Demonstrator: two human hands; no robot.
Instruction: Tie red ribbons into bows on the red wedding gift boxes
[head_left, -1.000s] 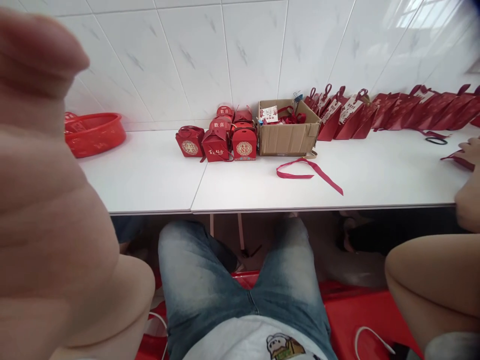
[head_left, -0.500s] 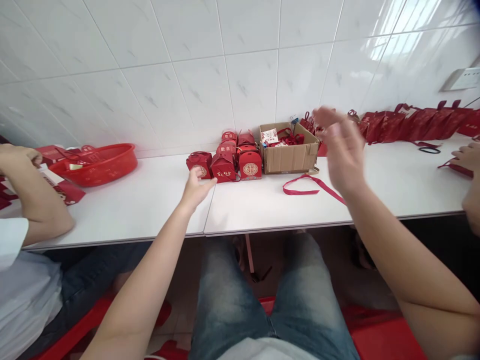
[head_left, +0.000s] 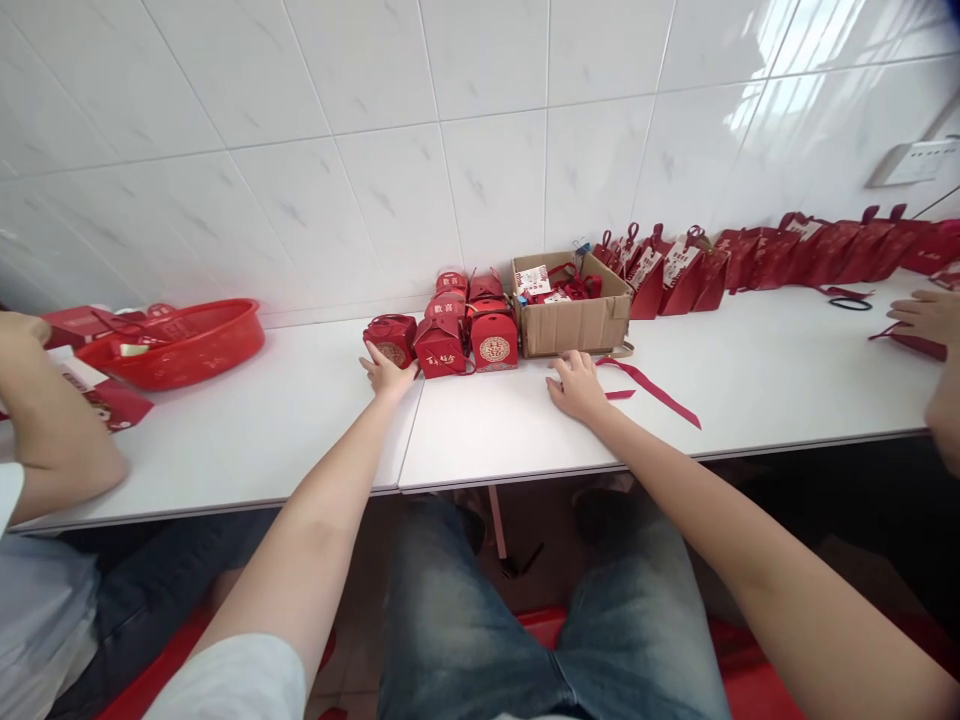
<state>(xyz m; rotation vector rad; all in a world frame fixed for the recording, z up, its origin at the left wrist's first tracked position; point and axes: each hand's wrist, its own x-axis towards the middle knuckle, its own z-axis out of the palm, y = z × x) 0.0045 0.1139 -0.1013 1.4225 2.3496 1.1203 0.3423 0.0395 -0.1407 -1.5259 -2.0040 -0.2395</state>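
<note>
A small red gift box (head_left: pixel 391 340) at the desk's (head_left: pixel 300 420) 12 o'clock is touched by the left hand (head_left: pixel 386 371), fingers loosely spread. A red ribbon (head_left: pixel 645 385) is pinned under the right hand (head_left: pixel 576 386), fingers flat, at the cardboard box's (head_left: pixel 574 322) 6 o'clock.

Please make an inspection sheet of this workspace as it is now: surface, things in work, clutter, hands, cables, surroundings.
Surface: white table, two tops joined.
Things in work: red boxes in a cluster; ribbon lying loose.
Clutter: carton, red basket, row of red bags at the wall.
Hands: left hand touches the leftmost box; right hand on the ribbon's end.
Cables: nothing seen.
Surroundings: tiled wall; co-workers' arms at both sides.
</note>
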